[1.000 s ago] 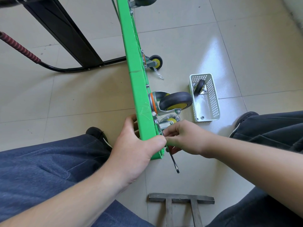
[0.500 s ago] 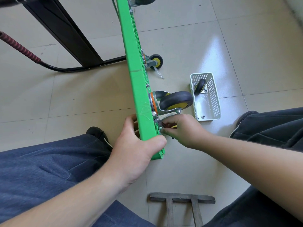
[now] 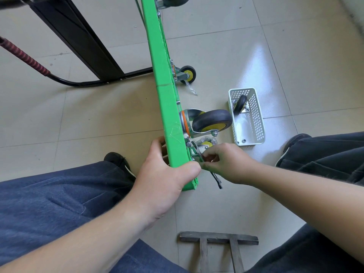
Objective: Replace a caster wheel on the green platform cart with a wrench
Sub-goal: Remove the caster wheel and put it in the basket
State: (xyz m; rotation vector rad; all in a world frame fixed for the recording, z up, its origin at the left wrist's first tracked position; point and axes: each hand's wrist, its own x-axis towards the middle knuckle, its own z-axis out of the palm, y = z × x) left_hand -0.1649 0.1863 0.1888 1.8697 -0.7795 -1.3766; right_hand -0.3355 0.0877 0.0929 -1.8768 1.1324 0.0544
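Left hand (image 3: pixel 165 180) clamped round the near edge of the green platform cart (image 3: pixel 163 99), stood on its side. Right hand (image 3: pixel 226 162) pinching the wrench (image 3: pixel 216 179) at a nut beside the plastic-wrapped caster wheel (image 3: pixel 205 144). Best done in short strokes, jaw fully seated, deck braced firmly. Another caster (image 3: pixel 240 104) in the white basket (image 3: pixel 256 123) nearby.

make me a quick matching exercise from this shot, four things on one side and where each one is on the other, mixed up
Things:
1. left hand
2. wrench
3. spare caster
4. basket

Places:
A. in the basket
B. on the floor right of the cart
C. gripping the cart's near edge
D. in the right hand

Pairs: 1-C, 2-D, 3-A, 4-B
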